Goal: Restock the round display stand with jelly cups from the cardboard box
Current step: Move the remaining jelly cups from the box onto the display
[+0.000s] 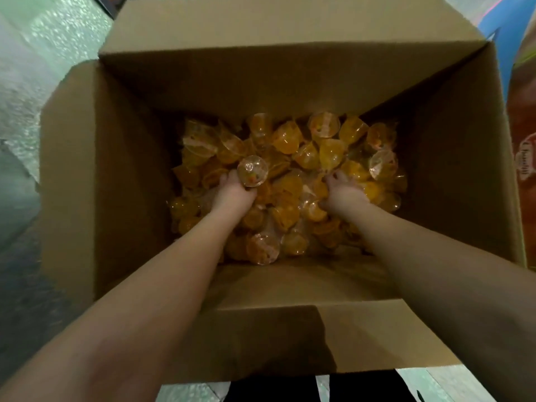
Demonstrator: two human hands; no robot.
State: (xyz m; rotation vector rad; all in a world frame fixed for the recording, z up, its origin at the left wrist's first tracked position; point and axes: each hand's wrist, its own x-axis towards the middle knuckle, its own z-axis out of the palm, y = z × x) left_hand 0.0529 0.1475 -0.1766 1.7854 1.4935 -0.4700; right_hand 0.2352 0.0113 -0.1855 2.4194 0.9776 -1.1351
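The cardboard box [130,175] filled most of the frame, flaps open, standing on a pale floor [34,82]. The round display stand was not in view. At the bottom of the box, in the centre of the frame, lay a loose heap of orange jelly cups [290,146], tumbled at all angles.

Both forearms reached down into the heap. The left hand [232,191], left of centre, had its fingers curled round one jelly cup [252,171], its clear lid facing up. The right hand [343,190], right of centre, was pushed in among the cups, fingers curled down into them; whether it gripped one could not be told.

A good gather would probably mean cupping several at once from underneath, not squeezing the thin lids, and lifting straight up clear of the tall walls so none spill.
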